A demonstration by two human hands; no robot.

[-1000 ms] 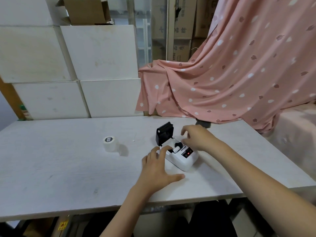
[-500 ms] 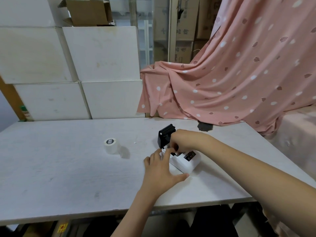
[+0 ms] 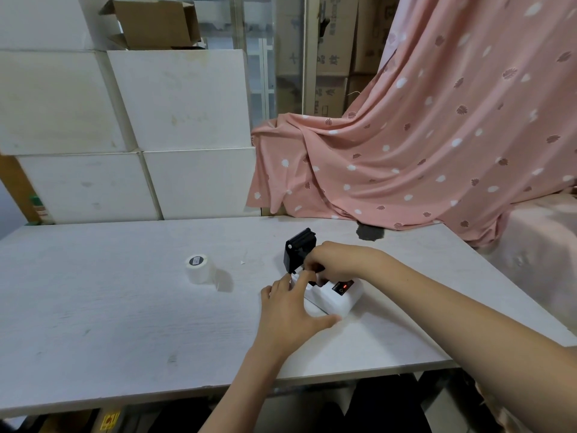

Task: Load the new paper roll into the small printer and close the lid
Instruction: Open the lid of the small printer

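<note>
- One small white plastic printer (image 3: 335,296), black lid (image 3: 298,253) raised upright; one white paper roll (image 3: 199,270) standing well left of it.
- Pale wood-grain table (image 3: 109,323); white blocks (image 3: 181,98) and pink spotted cloth (image 3: 437,145) behind.
- Left hand (image 3: 288,310) spread, steadying printer's front.
- Right hand (image 3: 338,260) curled into open bay; whether it holds anything, cannot tell.

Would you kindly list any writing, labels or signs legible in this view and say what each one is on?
Nothing can be read with confidence.
Cardboard boxes behind the glass: large printed characters, too blurred to read.
Paper roll on the table: black top label with a white patch, print too small.
Printer: dark panel with a red light, marking too small.
Yellow sticker under the table: red symbol, unreadable.
</note>
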